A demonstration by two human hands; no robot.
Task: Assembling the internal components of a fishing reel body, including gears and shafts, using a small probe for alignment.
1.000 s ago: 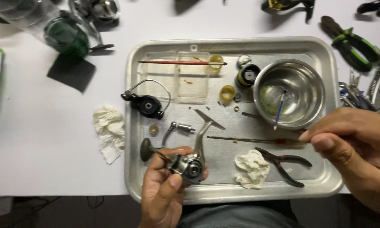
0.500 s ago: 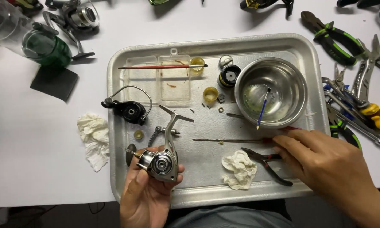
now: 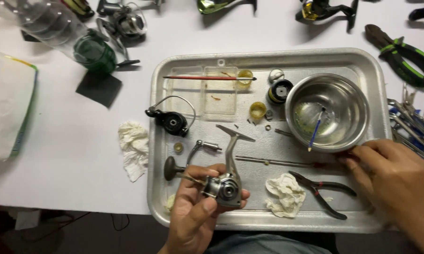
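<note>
Left hand [image 3: 200, 214] raised with fingers curled shut; right hand [image 3: 395, 181] reaches leftward, palm down.

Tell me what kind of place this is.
Most likely a repair bench for fishing reels. The left hand holds a reel body over a metal tray of small parts; pliers lie beside it, and more reels sit along the white table.

Steel bowl [image 3: 344, 101] on tray [image 3: 184, 63]; pliers [image 3: 322, 190] nearby.
</note>
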